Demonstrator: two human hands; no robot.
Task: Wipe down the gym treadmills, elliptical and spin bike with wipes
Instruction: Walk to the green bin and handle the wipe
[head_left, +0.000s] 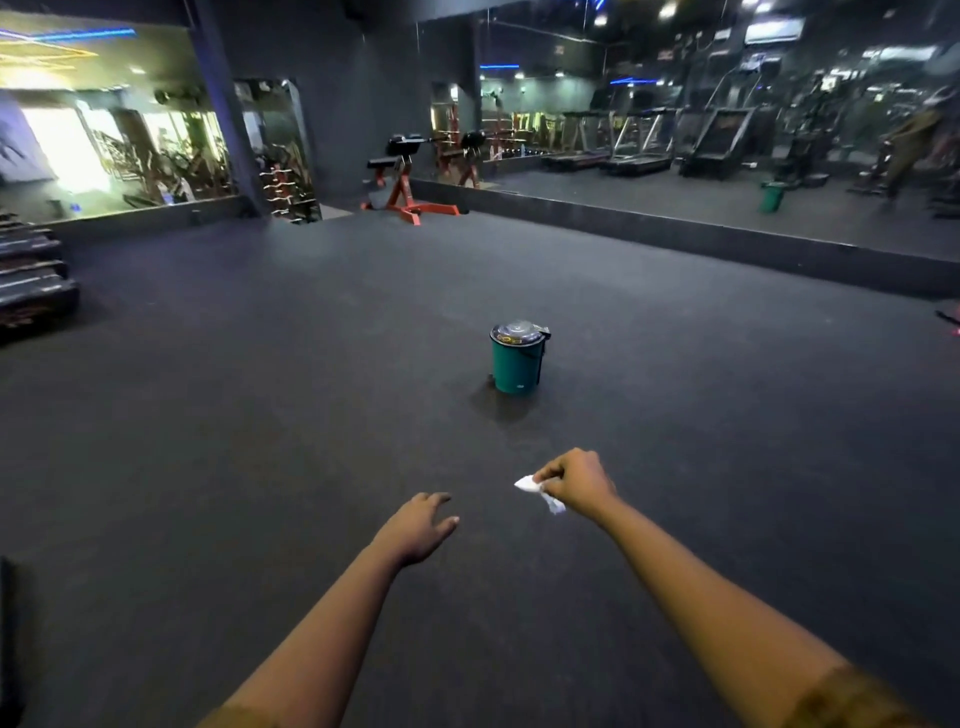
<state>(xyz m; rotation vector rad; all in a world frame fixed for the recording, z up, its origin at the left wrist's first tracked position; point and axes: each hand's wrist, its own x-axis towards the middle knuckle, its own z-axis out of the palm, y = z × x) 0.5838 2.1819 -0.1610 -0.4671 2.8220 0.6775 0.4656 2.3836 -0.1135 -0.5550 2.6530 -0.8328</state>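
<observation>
The right hand (574, 480) is pinching a crumpled white wipe (527, 485) between curled fingers and thumb, above the dark rubber floor (260, 415). The left hand (423, 525) is reaching out beside it, fingers loose and gripping nothing. A green lidded bin (517, 364) is standing ahead of both hands. Treadmills (639, 140) are showing in the wall mirror (727, 197), well apart from the wipe.

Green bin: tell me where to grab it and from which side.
Grip the body just under the dark lid, coming from its left or near side. The green bin stands upright and seems to taper downward, so a high grip should hold; a black strip runs down its right side. Use the open left hand; the right hand pinches a wipe.
</observation>
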